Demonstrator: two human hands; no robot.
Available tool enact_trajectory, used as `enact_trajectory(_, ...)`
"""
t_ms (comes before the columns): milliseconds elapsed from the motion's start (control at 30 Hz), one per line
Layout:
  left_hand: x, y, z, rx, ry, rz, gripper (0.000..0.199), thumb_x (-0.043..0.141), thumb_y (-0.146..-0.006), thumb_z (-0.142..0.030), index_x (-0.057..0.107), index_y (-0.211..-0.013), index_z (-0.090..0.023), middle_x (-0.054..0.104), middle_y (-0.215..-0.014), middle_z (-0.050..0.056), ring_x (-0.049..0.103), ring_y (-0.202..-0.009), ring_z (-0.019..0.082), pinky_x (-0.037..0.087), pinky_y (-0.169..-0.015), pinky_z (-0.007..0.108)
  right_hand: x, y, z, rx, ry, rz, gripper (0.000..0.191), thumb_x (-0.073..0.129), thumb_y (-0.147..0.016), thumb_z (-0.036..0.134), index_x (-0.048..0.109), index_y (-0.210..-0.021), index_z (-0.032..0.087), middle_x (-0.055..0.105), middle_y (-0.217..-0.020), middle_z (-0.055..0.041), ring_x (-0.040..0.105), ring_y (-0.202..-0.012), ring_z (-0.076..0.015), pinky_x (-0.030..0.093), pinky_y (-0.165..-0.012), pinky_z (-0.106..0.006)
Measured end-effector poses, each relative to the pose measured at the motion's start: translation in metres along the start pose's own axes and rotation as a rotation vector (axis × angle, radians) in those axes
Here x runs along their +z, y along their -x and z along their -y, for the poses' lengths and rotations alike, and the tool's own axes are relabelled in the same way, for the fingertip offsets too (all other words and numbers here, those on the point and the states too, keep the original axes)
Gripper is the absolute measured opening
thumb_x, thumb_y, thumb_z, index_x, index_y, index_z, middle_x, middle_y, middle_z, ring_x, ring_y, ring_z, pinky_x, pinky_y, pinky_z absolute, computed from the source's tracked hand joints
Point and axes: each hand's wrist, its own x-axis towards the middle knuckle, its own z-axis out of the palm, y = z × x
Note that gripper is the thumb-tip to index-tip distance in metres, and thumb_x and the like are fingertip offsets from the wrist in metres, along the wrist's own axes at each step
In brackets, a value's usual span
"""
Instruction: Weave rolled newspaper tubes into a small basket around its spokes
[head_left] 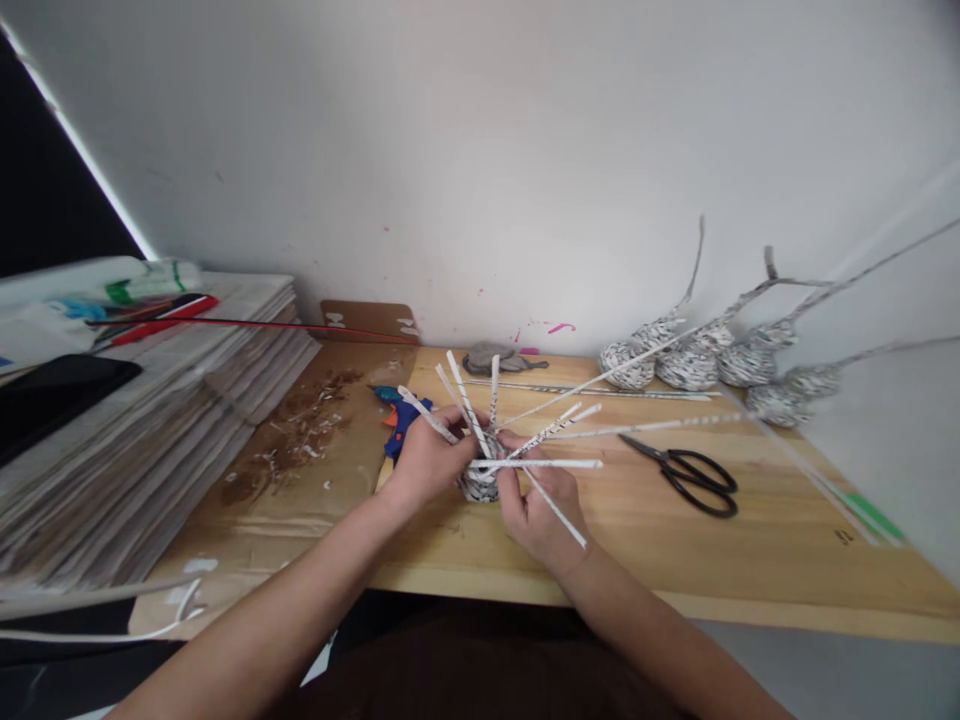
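Head view. The stack of newspaper (180,440) and the phone (67,398) at the left end of the tabletop (637,565) are cut off by the picture's border. Both forearms run out at the bottom. The glue gun (397,430) is partly covered by the left hand (433,458). The grey object (487,358) at the rear edge is too indistinct to identify. Long tails from the woven paper gourds (688,368), located at the rear right corner, leave the picture at right.

The woven paper cup (478,488) is located near the front edge of the tabletop, left of the scissors (666,458). Paper strips (559,464) radiate from its rim and obscure the fingertips.

Left hand: approaches from the front left, wrist bent inward, fingers curled. Its grip is closed on the cup's left side. Right hand: approaches from the front right, thumb against the cup's right side, fingers bent at the strip bases. Its grip is nearly closed on the cup; whether it also pinches a strip cannot be told.
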Motion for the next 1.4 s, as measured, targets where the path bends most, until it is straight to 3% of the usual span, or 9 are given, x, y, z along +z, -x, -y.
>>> enact_trajectory(233,-0.002,-0.002,-0.006,-0.056,0.081,0.166,0.022,0.066,-0.076,-0.023,0.075,-0.095,-0.015,0.078,-0.087,0.006,0.072,-0.079,0.019,0.057,-0.075,0.029,0.002,0.0,-0.002,-0.025,0.033,0.007,0.036,0.049,-0.092,0.015,0.061,-0.126,0.021,0.072,-0.12,-0.0109,0.067,-0.114,-0.0254,0.051,-0.103,-0.039)
enact_trajectory(333,0.001,-0.005,-0.004,0.0,-0.005,0.112,0.015,0.065,-0.076,-0.018,0.076,-0.087,-0.017,0.077,-0.081,0.004,0.07,-0.075,0.018,0.056,-0.071,0.026,0.003,0.001,-0.004,-0.011,0.034,0.013,0.036,0.049,-0.092,0.016,0.062,-0.125,0.022,0.074,-0.112,-0.0099,0.069,-0.109,-0.026,0.052,-0.101,-0.041)
enact_trajectory(500,0.005,-0.003,0.003,0.117,-0.16,0.014,0.02,0.058,-0.079,-0.011,0.075,-0.086,-0.02,0.075,-0.081,0.002,0.068,-0.074,0.016,0.053,-0.071,0.025,0.002,0.001,-0.003,0.051,0.054,0.01,0.033,0.051,-0.092,0.021,0.065,-0.122,0.023,0.075,-0.103,-0.01,0.069,-0.105,-0.0281,0.052,-0.098,-0.044)
enact_trajectory(667,0.006,0.001,0.005,0.137,-0.133,0.002,0.016,0.059,-0.082,-0.014,0.073,-0.084,-0.019,0.075,-0.086,0.004,0.068,-0.08,0.017,0.053,-0.074,0.025,0.003,0.001,-0.002,0.096,0.06,0.011,0.032,0.053,-0.091,0.024,0.067,-0.12,0.021,0.075,-0.098,-0.0108,0.071,-0.094,-0.0275,0.054,-0.09,-0.041)
enact_trajectory(767,0.005,0.0,0.001,0.144,-0.117,0.015,0.014,0.06,-0.082,-0.014,0.073,-0.083,-0.019,0.075,-0.084,0.003,0.068,-0.077,0.017,0.053,-0.072,0.025,0.003,0.001,-0.002,0.121,0.064,0.008,0.034,0.053,-0.09,0.025,0.065,-0.122,0.02,0.075,-0.105,-0.0118,0.071,-0.089,-0.0264,0.054,-0.088,-0.04)
enact_trajectory(1033,0.003,-0.004,-0.004,0.095,-0.117,0.06,0.012,0.065,-0.073,-0.013,0.073,-0.079,-0.018,0.074,-0.072,0.001,0.068,-0.068,0.016,0.053,-0.065,0.024,0.002,0.001,-0.003,0.129,0.047,0.001,0.036,0.052,-0.091,0.028,0.06,-0.125,0.018,0.072,-0.117,-0.0139,0.069,-0.105,-0.0297,0.053,-0.094,-0.043)
enact_trajectory(1200,0.004,-0.002,0.0,0.137,-0.179,-0.027,0.015,0.061,-0.072,-0.009,0.071,-0.079,-0.018,0.073,-0.073,0.0,0.067,-0.068,0.015,0.051,-0.065,0.023,0.003,0.002,-0.007,0.145,0.117,-0.005,0.041,0.054,-0.09,0.032,0.056,-0.127,0.015,0.07,-0.121,-0.0189,0.068,-0.108,-0.0334,0.053,-0.092,-0.046)
enact_trajectory(1400,0.004,0.005,-0.001,0.094,-0.184,-0.098,0.026,0.061,-0.075,-0.01,0.074,-0.096,-0.019,0.075,-0.082,0.002,0.07,-0.077,0.017,0.054,-0.07,0.024,0.002,0.001,-0.005,0.195,0.036,-0.103,0.032,0.063,-0.084,0.032,0.058,-0.113,0.018,0.075,-0.09,-0.0078,0.072,-0.081,-0.0239,0.054,-0.077,-0.035)
